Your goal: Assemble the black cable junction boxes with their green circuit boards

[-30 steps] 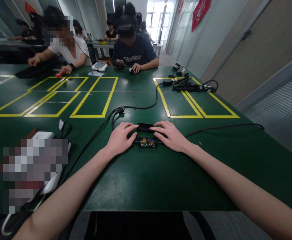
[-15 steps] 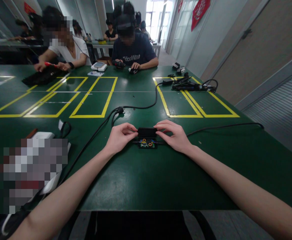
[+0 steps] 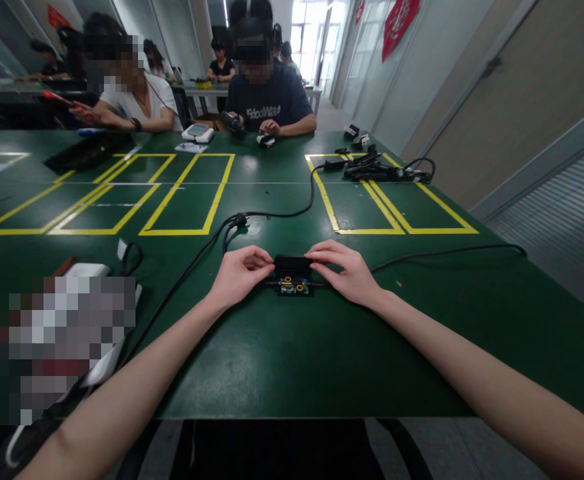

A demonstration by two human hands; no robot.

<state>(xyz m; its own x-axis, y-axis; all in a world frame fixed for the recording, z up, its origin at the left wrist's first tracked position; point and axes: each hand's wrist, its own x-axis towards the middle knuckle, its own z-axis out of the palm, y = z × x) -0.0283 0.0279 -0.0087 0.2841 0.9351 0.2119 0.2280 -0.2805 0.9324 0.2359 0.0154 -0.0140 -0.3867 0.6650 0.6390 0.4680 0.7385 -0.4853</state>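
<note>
A small black plastic cover (image 3: 293, 265) is pinched at its two ends between my hands. My left hand (image 3: 245, 275) grips its left end with thumb and fingertips, and my right hand (image 3: 345, 270) holds the right end the same way. Right below the cover, on the near side, an open black case (image 3: 295, 291) lies on the green table (image 3: 292, 360). Inside the case sits a circuit board (image 3: 288, 287) with copper-coloured ring coils. Black cables leave the case on both sides, passing under my hands.
A black cable with a plug (image 3: 241, 220) runs across the table. At left lies a blurred-out item beside a white device (image 3: 89, 270). Yellow tape rectangles (image 3: 187, 232) mark the surface. Black cables are bundled (image 3: 387, 170) at far right. Two people work across the table, one holding a power drill (image 3: 233, 123).
My hands and the cover stay nearly in place. Across the table, the person in white has lifted a red tool off the black item and moved it left.
</note>
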